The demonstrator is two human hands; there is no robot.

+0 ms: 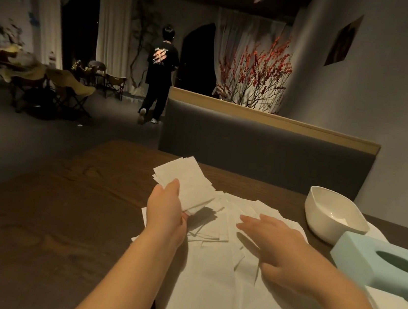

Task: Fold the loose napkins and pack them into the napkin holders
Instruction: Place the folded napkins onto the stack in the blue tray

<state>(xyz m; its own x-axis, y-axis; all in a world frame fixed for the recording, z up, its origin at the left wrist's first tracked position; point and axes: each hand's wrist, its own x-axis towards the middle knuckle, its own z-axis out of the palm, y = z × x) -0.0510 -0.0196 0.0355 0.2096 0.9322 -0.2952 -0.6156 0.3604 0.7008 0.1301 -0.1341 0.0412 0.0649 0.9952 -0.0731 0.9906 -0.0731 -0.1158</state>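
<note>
Left hand (167,207): grips a white, fanned stack of napkins (186,181), lifted above the table (44,211).
Right hand (273,240): fingers straight, flat over the loose napkins (214,271).
Far right: white bowl-shaped holder (329,216), pale-blue holder (374,262).

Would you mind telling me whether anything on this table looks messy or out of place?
The loose napkins lie scattered and overlapping across the table, not stacked. The left hand grips an uneven, fanned bunch.

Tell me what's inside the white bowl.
The white bowl holds what looks like a bit of white paper near its far inner wall; the rest of the visible inside is bare. The near rim hides the bottom part closest to the camera.
</note>
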